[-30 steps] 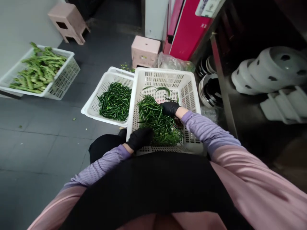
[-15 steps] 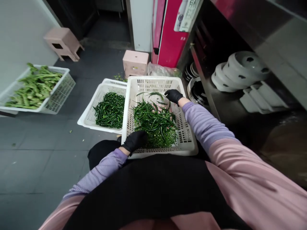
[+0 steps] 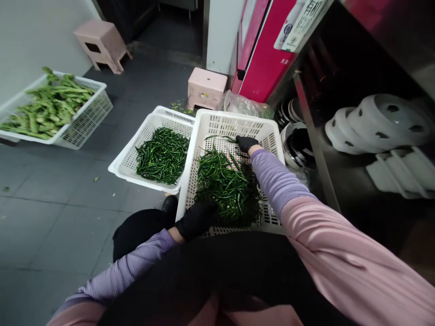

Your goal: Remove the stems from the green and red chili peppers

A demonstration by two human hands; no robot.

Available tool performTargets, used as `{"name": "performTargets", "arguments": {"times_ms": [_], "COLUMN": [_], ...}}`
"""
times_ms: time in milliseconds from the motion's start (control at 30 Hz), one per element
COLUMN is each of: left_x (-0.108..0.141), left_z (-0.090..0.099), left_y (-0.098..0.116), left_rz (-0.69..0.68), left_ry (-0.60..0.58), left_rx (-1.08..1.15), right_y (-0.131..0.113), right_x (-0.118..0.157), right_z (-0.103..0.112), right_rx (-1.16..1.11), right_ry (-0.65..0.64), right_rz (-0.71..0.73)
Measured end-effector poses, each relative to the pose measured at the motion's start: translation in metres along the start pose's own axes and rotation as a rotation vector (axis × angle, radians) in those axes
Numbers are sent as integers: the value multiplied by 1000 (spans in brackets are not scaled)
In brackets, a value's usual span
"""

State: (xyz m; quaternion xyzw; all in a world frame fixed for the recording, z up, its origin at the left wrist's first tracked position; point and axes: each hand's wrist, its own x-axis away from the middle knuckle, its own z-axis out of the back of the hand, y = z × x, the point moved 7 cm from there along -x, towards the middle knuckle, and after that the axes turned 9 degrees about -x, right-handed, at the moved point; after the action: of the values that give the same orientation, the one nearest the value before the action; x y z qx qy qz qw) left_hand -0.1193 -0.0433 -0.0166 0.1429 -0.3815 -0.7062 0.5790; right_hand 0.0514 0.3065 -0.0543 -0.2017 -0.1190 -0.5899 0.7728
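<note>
A white perforated plastic basket (image 3: 194, 167) stands right in front of me, holding a heap of long green chili peppers (image 3: 231, 181). At its far end, my right hand (image 3: 247, 143) in a black glove is closed around a few peppers, some of which stick out to the left. My left hand (image 3: 199, 219), also in a black glove, rests low over the near left corner, against the heap; its fingers are dark and merge with the shadow. Beside it on the left, a second white basket (image 3: 119, 164) contains more green chili peppers (image 3: 163, 156).
Farther left is a white basket (image 3: 89, 122) of thick green stalks (image 3: 50, 108). Two pink stools (image 3: 207, 86) stand beyond. A plastic bag (image 3: 246, 105) lies behind the near basket. On the right, a metal shelf (image 3: 322, 167) holds white dishware (image 3: 390, 120).
My view has shifted, so the surroundings sit differently in the picture. At the basket's far end, my right hand has closed on peppers lying there. My left hand stays at the near left corner.
</note>
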Motion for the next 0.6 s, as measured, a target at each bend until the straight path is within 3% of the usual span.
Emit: {"name": "performTargets", "arguments": {"times_ms": [133,300,367,467,533,600], "left_x": [-1,-3,-3,-3,-1,2], "left_z": [-3,-7,-7,-8,-10,-8], "left_y": [0,0,2,4,4,4], "left_rz": [-10,1,-8,-8,-14,-31], "left_ry": [22,-33,-51,-55,-54,8], "left_rx": [-9,-69,-72,-58,-39,-23], "right_y": [-5,-33,-40,-55,-77,-103], "right_x": [11,44,45,25,5,-14], "right_z": [-1,-9,8,40,40,25], "right_rx": [-3,-48,-29,16,27,27], "right_ry": [-20,-253,-180,88,127,88], "right_rz": [33,275,312,263,291,314]}}
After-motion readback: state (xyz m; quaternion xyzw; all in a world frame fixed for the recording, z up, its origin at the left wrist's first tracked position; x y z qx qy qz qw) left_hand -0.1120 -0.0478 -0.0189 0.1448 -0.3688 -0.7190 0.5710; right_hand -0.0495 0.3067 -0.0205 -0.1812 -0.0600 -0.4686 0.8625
